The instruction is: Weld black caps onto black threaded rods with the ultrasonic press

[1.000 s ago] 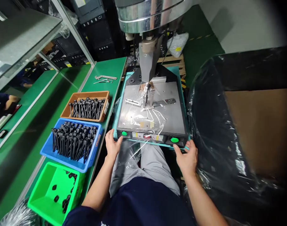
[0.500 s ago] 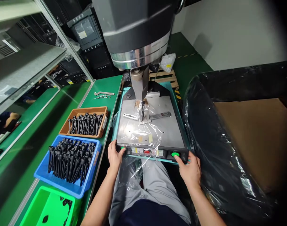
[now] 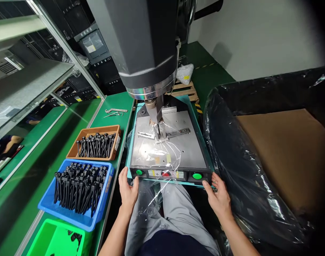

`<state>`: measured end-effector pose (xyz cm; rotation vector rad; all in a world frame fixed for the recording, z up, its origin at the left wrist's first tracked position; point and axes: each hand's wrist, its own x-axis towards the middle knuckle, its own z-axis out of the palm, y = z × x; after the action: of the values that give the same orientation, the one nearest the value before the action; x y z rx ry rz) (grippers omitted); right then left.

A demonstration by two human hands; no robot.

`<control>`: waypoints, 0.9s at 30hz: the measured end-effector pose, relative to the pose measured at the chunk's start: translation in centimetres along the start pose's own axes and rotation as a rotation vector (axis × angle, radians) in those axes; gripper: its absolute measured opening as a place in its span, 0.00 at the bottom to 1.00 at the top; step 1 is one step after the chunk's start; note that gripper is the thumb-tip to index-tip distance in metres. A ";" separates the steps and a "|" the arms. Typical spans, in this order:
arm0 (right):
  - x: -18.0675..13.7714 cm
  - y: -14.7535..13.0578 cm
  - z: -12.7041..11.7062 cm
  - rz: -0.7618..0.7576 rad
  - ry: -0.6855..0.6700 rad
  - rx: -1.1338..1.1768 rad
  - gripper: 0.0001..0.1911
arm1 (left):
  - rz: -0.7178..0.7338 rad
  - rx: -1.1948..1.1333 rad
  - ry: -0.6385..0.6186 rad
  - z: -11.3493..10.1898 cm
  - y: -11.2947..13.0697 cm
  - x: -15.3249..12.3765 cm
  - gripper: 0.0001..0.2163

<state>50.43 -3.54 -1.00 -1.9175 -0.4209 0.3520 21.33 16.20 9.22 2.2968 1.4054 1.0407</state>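
My left hand is at the front left corner of the press machine's base, thumb and fingers apart, just off the left green button. At the opposite corner, my right hand is also open, its thumb below the right green button. Neither hand holds anything. Between the buttons is a red button. The metal work plate carries a small fixture under the machine's tool head. Clear plastic film partly covers the front of the base; whether a part sits in the fixture cannot be made out.
On the green bench to the left stand an orange bin and a blue bin of black bolt-like parts, and a green bin with small black pieces. Tools lie behind them. A large black-lined box stands right.
Both thumbs have come off the green buttons, and my hands have opened and drawn back slightly. My view has shifted a little; the machine head appears farther left and lower.
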 end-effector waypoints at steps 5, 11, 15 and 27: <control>0.1 0.2 0.1 -0.005 -0.005 0.011 0.41 | 0.116 -0.093 -0.063 0.7 3.4 -1.6 0.20; 0.2 0.6 0.1 0.016 -0.013 0.012 0.43 | 0.406 -0.164 -0.297 2.8 10.4 -3.6 0.09; 0.2 0.8 0.2 0.010 -0.033 0.003 0.42 | 0.494 0.013 -0.381 5.1 14.3 -3.1 0.27; 0.4 -2.8 -0.1 -0.235 0.181 -0.038 0.22 | 0.537 0.029 -0.264 5.3 14.1 -1.4 0.37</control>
<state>50.47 -2.44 1.56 -1.8930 -0.5284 0.0169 34.08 8.69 12.54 2.7850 0.7222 0.7952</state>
